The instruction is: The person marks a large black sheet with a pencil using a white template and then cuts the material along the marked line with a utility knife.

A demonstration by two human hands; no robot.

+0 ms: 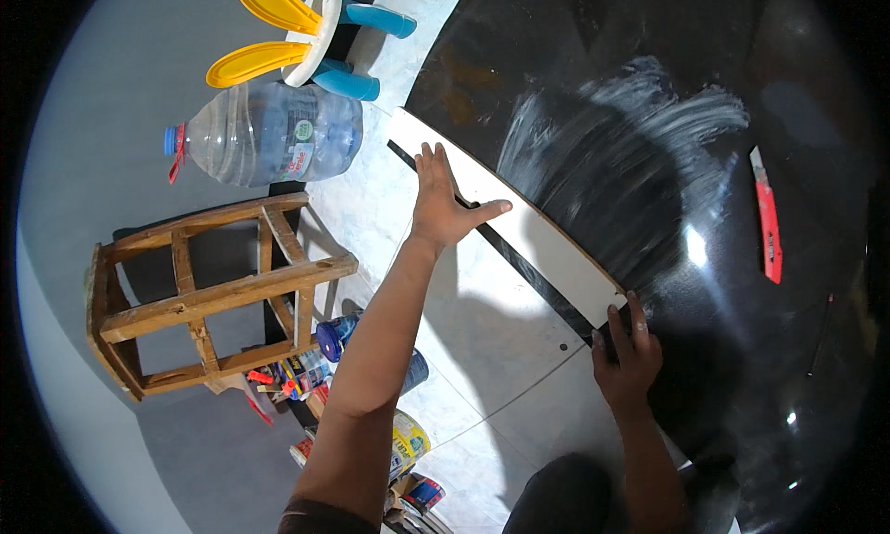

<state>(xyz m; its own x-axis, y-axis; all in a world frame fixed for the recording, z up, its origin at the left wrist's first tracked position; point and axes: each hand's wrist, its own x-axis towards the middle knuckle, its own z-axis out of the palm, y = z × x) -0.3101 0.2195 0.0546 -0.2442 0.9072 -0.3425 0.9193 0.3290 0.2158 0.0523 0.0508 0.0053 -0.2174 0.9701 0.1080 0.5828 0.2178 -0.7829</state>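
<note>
A long white board lies slantwise along the near edge of a glossy black sheet, which carries chalky white smears. My left hand rests on the upper part of the board, fingers stretched out and thumb spread to the side. At the board's lower right end, my right hand has its thumb and fingers round the corner. A black strip of the sheet shows along the board's near side. On the sheet to the right are a red utility knife with its blade out and a thin dark pencil-like stick.
To the left stand a wooden frame, a large clear water bottle with a blue cap, and a small stool with blue legs and yellow ear shapes. Several paint cans stand near my left forearm. Pale floor tiles lie below the board.
</note>
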